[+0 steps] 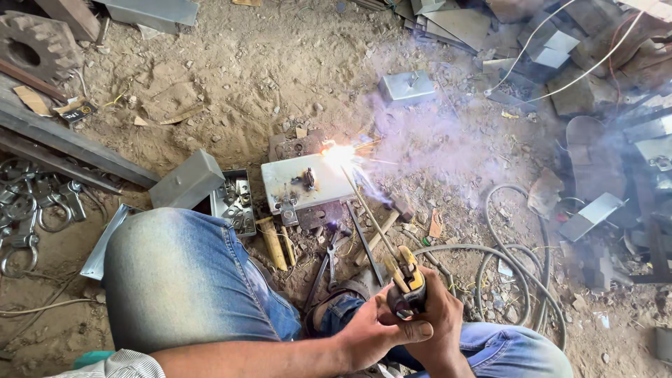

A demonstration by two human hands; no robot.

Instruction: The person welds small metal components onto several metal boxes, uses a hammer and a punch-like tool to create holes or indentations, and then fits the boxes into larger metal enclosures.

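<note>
Partly glare-hidden: hands point(406, 318) gripping electrode holder point(404, 278), rod tip unclear.

1 small dark label point(78, 110) with a yellowish mark, lying flat on the dirt floor point(231, 70) at far left, beside cardboard scraps point(31, 99)

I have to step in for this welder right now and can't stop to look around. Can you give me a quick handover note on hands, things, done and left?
Both hands, left hand and right hand, are closed together on the yellow-and-black electrode holder.
Its thin welding rod reaches forward to the white flat metal plate on the dirt; the arc spark burns at the plate's far right corner, with smoke drifting right.
Pliers and a wooden-handled hammer lie just before the plate.
Done: cannot tell how much seam.
Left: the weld is mid-arc.
</note>
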